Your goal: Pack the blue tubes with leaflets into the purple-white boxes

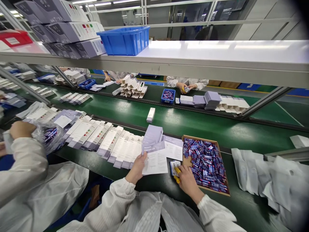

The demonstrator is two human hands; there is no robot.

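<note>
My left hand (136, 168) is closed on a printed leaflet (155, 161), with the thumb on its left edge. My right hand (187, 180), wearing yellow finger covers, has its bent fingers on a small printed card (173, 168) lying on the dark bench, apparently in a small stack. Just right of that hand is a shallow cardboard tray (218, 145) full of small blue and red batteries (205, 164). Behind the held leaflet are a lilac stack of booklets (153, 133) and more leaflets (175, 146).
Open white cartons (106, 141) stand in a row at left. A single white box (151, 115) sits on the green belt (116, 111). Plastic bags (267, 177) hang at right. Overhead, a shelf (205, 53) carries a blue bin (125, 40). Co-workers sit at left and across.
</note>
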